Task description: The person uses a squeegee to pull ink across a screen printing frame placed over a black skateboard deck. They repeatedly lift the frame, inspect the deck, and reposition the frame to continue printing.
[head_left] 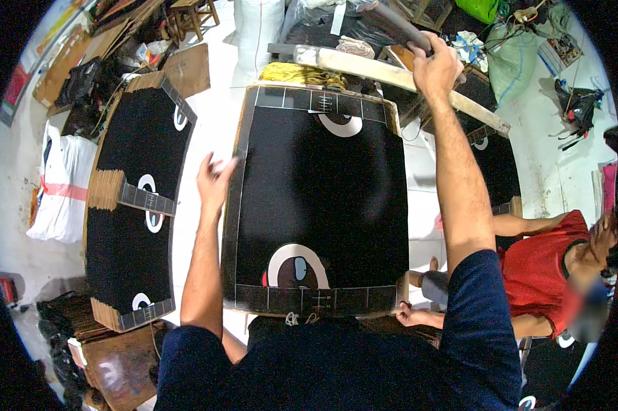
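Observation:
In front of me lies a large black sheet [322, 185] with printed eye shapes, on a flat board. Dark strips with white ruled lines [316, 299] run along its near and far ends. My left hand [216, 183] is raised just beside the board's left edge, fingers apart, holding nothing; it is slightly blurred. My right hand [437, 68] reaches over the far right corner, fingers wrapped round a dark grey bar [394, 22]. Beneath that hand a long pale beam [370, 68] crosses the far end. A co-worker's hand [410, 315] is at the board's near right corner.
A person in a red shirt [538, 274] is close on my right. A row of stacked black panels [134, 192] stands at left beside a white plastic bag [66, 188]. Yellow cloth [302, 74] lies past the far edge. A pale green sack [514, 61] is at far right.

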`<state>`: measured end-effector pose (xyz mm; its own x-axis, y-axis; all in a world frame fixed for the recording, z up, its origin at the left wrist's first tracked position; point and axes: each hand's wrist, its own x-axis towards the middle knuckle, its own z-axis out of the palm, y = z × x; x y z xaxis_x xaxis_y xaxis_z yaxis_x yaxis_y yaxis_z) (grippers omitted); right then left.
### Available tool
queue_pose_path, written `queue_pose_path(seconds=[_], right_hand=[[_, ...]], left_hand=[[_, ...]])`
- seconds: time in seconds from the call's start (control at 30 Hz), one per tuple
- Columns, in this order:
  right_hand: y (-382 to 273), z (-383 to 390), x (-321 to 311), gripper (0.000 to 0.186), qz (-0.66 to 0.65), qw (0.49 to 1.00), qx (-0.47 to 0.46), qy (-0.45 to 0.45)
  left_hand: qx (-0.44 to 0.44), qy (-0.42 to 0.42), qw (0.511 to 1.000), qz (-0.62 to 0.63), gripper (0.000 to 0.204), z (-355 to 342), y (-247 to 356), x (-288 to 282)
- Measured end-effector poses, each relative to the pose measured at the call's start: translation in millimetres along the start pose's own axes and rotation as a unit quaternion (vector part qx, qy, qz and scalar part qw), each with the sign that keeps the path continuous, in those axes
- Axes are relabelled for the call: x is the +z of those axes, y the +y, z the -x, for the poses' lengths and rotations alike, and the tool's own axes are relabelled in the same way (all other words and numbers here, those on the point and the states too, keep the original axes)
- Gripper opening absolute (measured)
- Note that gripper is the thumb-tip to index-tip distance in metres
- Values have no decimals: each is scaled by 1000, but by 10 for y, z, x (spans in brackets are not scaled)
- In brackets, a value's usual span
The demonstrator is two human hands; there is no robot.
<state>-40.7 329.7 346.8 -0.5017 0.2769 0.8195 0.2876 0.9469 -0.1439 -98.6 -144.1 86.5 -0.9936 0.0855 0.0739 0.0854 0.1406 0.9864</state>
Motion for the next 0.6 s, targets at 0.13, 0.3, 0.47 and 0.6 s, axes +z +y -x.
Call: queue_pose_path(seconds=[0.13, 0.3, 0.47, 0.6], right_hand=[[102, -393, 130, 37, 34, 998, 35, -29], [204, -647, 168, 40, 32, 998, 38, -49], [314, -809, 199, 50, 89, 991, 77, -62], [509, -897, 296, 50, 83, 991, 80, -62]], left_hand=[[-222, 50, 957, -178, 58, 1183, -2145, -1330], [-451, -103, 804, -374, 79, 4070, -3151, -2041], [-437, -45, 846, -301, 72, 5116, -3076, -1714], [-412, 0, 868, -276, 67, 5123, -2992, -1583]])
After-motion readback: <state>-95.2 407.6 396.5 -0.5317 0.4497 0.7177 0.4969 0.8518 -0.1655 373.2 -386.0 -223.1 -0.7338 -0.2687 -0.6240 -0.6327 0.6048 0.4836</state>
